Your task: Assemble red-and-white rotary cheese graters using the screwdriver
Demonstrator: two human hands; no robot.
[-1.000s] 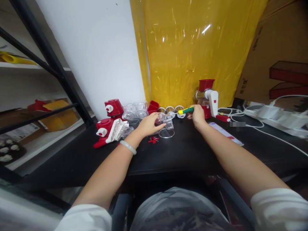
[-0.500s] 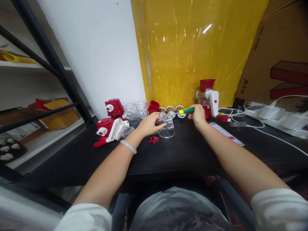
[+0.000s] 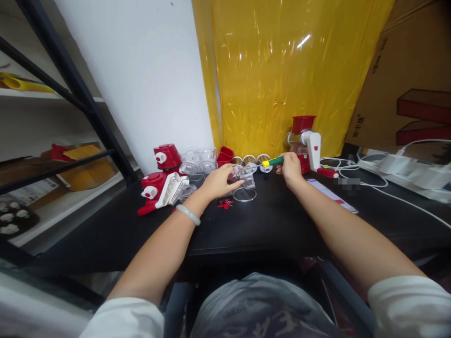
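My left hand (image 3: 219, 181) is closed around a clear plastic housing part (image 3: 243, 183) that rests on the black table (image 3: 268, 220). My right hand (image 3: 291, 168) grips a screwdriver with a green and yellow handle (image 3: 272, 162), its tip pointing left toward the clear part. A small red star-shaped piece (image 3: 225, 203) lies just in front of my left hand. An assembled red and white hand-crank grater (image 3: 305, 142) stands right behind my right hand.
Red and white grater bodies (image 3: 160, 189) and clear cups (image 3: 199, 163) lie at the table's back left. Metal drum blades (image 3: 249, 161) line the yellow curtain (image 3: 282, 70). White cables and a power strip (image 3: 394, 169) sit right, a flat card (image 3: 331, 195) nearby. A black shelf frame (image 3: 70, 84) stands left.
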